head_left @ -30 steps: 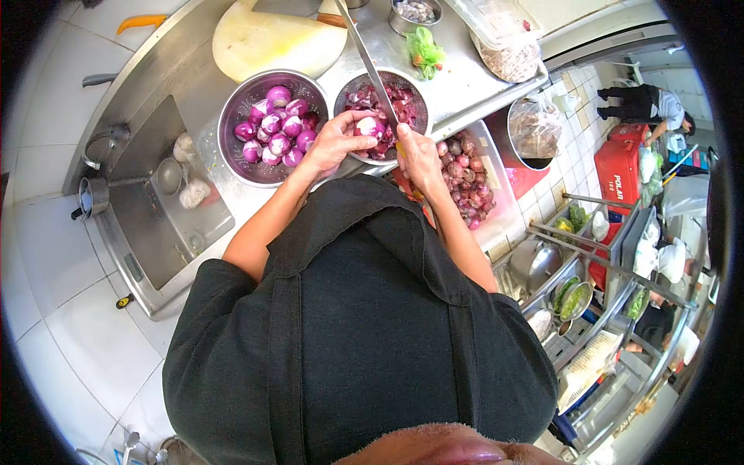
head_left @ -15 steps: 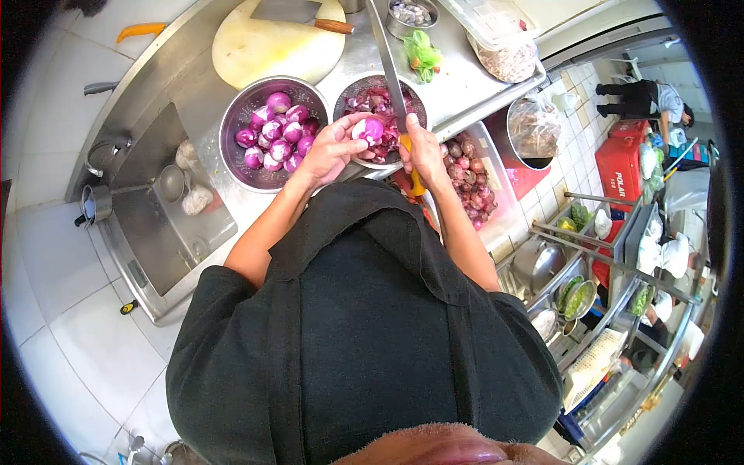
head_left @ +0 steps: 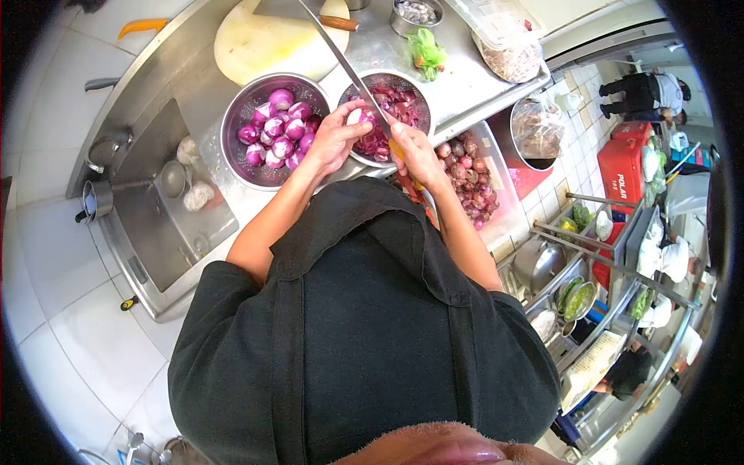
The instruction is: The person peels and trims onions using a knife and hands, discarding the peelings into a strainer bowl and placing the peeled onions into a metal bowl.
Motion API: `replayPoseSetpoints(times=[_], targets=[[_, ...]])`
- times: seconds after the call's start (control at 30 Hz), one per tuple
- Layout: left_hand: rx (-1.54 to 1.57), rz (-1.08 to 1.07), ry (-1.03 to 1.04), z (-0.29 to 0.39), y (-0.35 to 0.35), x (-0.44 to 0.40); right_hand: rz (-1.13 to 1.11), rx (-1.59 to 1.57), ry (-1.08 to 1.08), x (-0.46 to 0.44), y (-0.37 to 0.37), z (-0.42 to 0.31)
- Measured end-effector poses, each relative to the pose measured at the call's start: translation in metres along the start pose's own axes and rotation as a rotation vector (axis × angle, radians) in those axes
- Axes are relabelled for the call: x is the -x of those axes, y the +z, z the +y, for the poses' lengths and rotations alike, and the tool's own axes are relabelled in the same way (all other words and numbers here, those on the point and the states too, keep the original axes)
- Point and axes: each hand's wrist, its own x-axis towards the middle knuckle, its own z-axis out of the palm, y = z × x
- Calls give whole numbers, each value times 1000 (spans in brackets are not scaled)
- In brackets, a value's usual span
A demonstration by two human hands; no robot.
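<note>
A partly peeled red onion (head_left: 361,118) is held in the fingers of my left hand (head_left: 335,141), at the near edge of a colander of onion skins (head_left: 404,103). My right hand (head_left: 415,154) is closed round the yellow handle of a long knife (head_left: 345,66), its blade slanting up and left over that colander and against the onion. Left of it stands a colander of peeled purple onions (head_left: 283,128). Below and right of my right hand is a clear tub of unpeeled onions (head_left: 470,174).
A round cutting board (head_left: 267,48) bears a cleaver with a wooden handle (head_left: 339,23). The steel sink (head_left: 155,209) is at left. Behind are a metal bowl (head_left: 416,15) and green bag (head_left: 426,53). At right are a bin (head_left: 511,136), a rack (head_left: 597,256) and a person (head_left: 647,94).
The knife blade has swung from nearly upright to a leftward slant, and its edge has come against the onion. My right hand has tilted with it. The distant person has shifted posture.
</note>
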Motion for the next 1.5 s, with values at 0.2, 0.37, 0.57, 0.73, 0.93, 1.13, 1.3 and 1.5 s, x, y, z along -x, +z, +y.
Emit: replayPoseSetpoints(times=[0.2, 0.37, 0.57, 0.73, 0.93, 1.13, 1.3, 1.5], targets=[[-102, 67, -2, -3, -2, -3, 142, -26, -86, -11, 8, 18], [-144, 18, 4, -1, 7, 4, 205, -61, -36, -20, -3, 28], [35, -203, -103, 2, -13, 6, 217, -102, 69, -15, -6, 15], [197, -280, -132, 1, -16, 9, 218, -75, 58, -17, -5, 14], [235, -316, -140, 2, -17, 9, 255, -91, 100, -19, -4, 16], [285, -320, -131, -1, -27, 3, 272, -83, 47, -10, -6, 5], [164, -130, -99, 3, -21, 0, 166, -7, 48, 6, -13, -10], [6, -37, -33, -2, 2, -6, 166, 35, -122, -5, 8, 15]])
